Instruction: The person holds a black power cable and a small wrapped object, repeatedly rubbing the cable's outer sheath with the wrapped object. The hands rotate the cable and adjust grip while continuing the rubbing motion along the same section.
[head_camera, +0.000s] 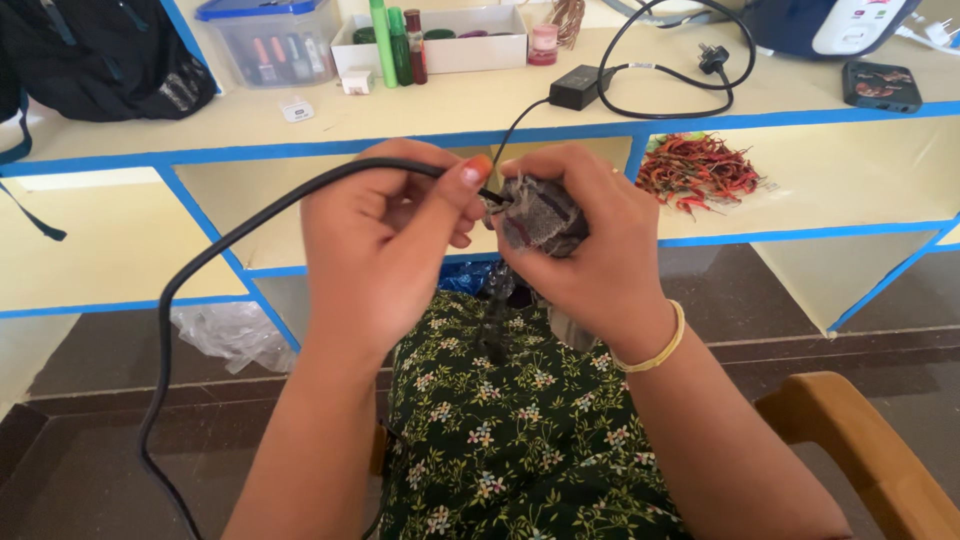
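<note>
Grey frayed cloth (538, 218) hides the cable (230, 240) end, gripped by right hand (590, 245), left hand (385, 245) pinching cable, dried chillies (697, 170) beyond.

We count two hands (385, 250) and one grey cloth (540, 215). One black cable (200, 270), one power adapter (580, 86), one phone (882, 85) (right end of the shelf).
</note>
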